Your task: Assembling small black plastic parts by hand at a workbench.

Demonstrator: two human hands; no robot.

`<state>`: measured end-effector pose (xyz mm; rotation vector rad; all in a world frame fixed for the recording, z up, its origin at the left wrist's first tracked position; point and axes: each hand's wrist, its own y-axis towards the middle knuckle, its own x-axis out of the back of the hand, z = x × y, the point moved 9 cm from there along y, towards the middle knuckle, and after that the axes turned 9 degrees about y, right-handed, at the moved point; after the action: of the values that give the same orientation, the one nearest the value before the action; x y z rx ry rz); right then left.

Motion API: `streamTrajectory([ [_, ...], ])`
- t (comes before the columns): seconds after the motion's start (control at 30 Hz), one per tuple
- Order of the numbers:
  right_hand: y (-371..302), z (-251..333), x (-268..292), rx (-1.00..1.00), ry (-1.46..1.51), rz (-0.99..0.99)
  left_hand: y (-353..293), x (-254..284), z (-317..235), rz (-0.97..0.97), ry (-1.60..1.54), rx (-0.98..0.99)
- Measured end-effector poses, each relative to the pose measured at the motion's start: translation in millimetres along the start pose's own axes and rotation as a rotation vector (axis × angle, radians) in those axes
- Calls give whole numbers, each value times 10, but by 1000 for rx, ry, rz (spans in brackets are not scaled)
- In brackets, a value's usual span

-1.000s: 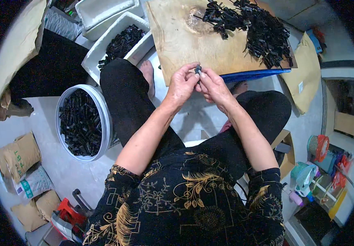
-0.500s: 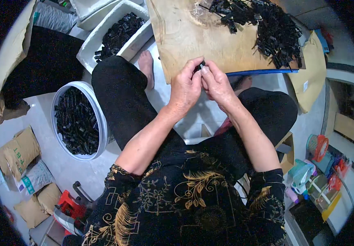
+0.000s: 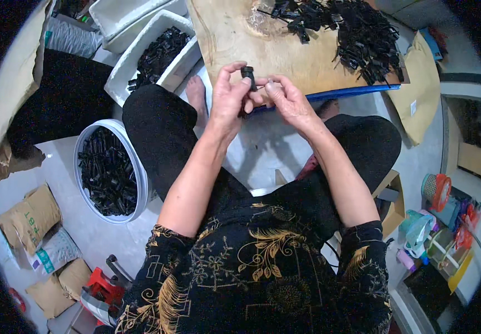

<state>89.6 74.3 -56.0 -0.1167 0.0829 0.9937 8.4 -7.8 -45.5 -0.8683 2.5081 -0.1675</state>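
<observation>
Over the near edge of the wooden board, my left hand (image 3: 230,101) grips a small black plastic part (image 3: 247,72) between thumb and fingers. The part stands roughly upright, its ridged upper end showing above the thumb. Just to its right, my right hand (image 3: 291,103) is closed in a pinch, thumb against forefinger. Whatever lies between those fingertips is too small to make out. A large heap of black plastic parts (image 3: 365,42) covers the far right of the wooden board (image 3: 223,42).
A white bucket (image 3: 141,186) full of black parts stands left of my knee. Beyond it a white foam box (image 3: 182,61) holds more. Brown sacks (image 3: 29,217) lie at the left, a red stool-like object (image 3: 104,289) at lower left. An open carton (image 3: 393,203) sits by my right thigh.
My hands, close together around the black part before, have drawn apart. The left has shifted left and raised the part into view; the right stays just beside it.
</observation>
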Motion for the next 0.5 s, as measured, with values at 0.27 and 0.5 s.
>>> streamTrajectory([
  [0.27,-88,173,-11,-169,148,14,-62,-21,101,88,-359,77],
  [0.5,-166,-17,70,-226,156,-52,-93,-28,180,120,-400,145],
])
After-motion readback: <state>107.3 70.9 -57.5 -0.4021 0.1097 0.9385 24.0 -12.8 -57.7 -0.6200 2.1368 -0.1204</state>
